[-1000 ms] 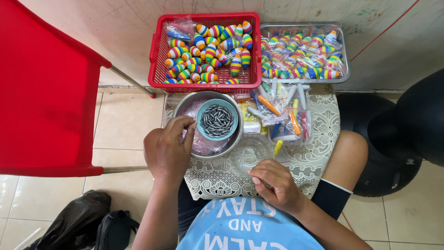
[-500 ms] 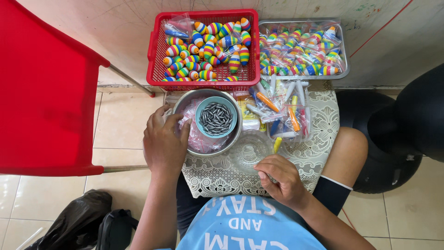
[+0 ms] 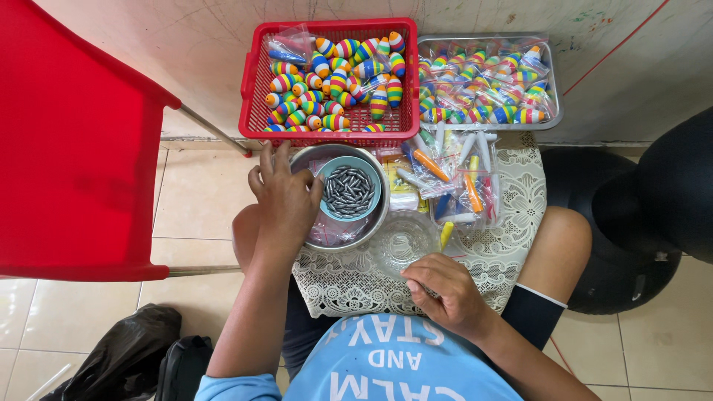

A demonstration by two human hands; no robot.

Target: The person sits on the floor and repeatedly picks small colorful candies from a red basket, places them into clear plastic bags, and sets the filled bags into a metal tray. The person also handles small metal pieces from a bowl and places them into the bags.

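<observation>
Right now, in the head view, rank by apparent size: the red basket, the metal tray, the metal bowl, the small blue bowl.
1. Red basket, largest.
2. Metal tray, slightly smaller; it is cut off behind bags, so the gap is unsure.
3. Metal bowl.
4. Small blue bowl, sitting inside the metal bowl.

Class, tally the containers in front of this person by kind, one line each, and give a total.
Red plastic basket: 1
Metal tray: 1
Metal bowl: 1
Small blue bowl: 1
Clear glass dish: 1
Total: 5
The left hand rests on the metal bowl's rim.

One head-worn camera looks steeply down, close over the white lace-covered small table (image 3: 512, 249), facing the wall.
</observation>
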